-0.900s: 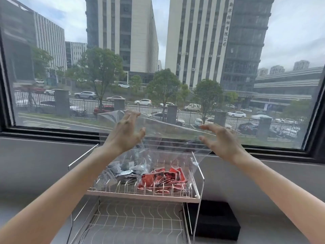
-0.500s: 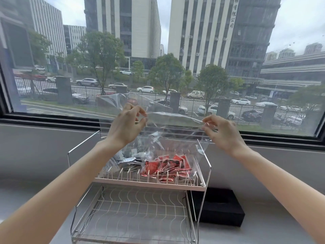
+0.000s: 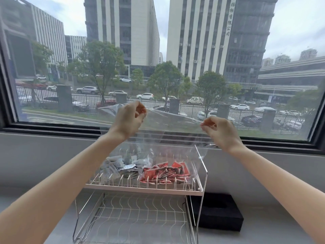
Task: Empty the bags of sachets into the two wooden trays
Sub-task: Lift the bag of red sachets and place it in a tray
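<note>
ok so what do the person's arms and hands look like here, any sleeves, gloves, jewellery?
Both forearms are bare as far as the frame shows: no sleeve edge is in view. The left hand and the right hand wear no gloves, and no rings, watch or wristband show on the visible sides. No markings or tape on either arm. Fingernails are too small to judge.

Single head-worn, wide-angle view, facing forward and slightly downward toward a window [image 3: 175, 67]. Both forearms enter from the lower corners; the left hand [image 3: 129, 118] and right hand [image 3: 219, 131] lie near mid-frame, close to the lens. A wire rack [image 3: 140, 189] on the desk [image 3: 263, 233] occupies the lower centre.
</note>
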Available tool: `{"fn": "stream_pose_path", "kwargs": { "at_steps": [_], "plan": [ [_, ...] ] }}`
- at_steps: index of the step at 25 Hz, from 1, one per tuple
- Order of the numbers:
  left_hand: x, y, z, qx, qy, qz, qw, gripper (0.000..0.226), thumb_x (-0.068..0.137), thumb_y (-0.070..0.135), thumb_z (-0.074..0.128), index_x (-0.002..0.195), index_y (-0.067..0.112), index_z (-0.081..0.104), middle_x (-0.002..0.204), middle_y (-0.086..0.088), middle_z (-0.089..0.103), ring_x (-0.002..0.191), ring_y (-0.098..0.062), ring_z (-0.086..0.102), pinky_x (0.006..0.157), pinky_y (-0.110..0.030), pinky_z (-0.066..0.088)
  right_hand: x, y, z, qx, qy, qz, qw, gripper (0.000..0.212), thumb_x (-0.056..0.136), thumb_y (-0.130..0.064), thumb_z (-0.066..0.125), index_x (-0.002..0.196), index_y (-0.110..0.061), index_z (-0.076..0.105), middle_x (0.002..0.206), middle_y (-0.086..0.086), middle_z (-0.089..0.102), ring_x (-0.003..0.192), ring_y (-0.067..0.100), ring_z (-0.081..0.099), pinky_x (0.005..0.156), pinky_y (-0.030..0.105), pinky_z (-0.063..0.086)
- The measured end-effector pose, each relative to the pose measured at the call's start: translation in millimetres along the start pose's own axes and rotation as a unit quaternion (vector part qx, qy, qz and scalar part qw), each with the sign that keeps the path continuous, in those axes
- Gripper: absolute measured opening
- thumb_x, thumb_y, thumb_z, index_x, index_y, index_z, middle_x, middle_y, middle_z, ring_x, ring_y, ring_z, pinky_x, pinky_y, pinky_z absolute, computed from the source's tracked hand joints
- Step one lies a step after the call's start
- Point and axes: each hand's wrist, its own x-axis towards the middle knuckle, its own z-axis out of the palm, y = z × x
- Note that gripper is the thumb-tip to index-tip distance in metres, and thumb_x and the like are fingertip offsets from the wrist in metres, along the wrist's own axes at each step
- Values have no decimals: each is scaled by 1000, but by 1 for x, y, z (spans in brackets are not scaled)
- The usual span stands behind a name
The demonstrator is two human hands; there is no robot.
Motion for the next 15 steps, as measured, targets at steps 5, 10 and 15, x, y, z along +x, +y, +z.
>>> {"fn": "stream_pose_path", "kwargs": {
  "at_steps": [5,10,15],
  "plan": [
    [21,28,-29,-3,56,28,998,16,85,4,57,98,-4,61,95,-20,68,77,-18,55,59,-6,39,15,-23,-26,2,70,-29,997,15,85,-11,61,97,-4,66,98,11,70,85,17,59,81,27,46],
    [27,67,-65,-52,142,74,986,18,85,6,57,102,0,61,97,-12,66,81,-17,56,72,-23,46,23,-52,-67,28,163,-66,984,21,86,-11,59,103,1,64,100,16,70,83,13,55,79,23,44],
    [6,90,-87,-141,117,70,980,27,85,9,57,111,3,56,92,-4,60,78,-17,58,67,-24,53,0,-61,-94,26,171,-80,982,19,85,-9,60,101,-1,65,99,13,70,83,13,56,68,4,41]
  ]
}}
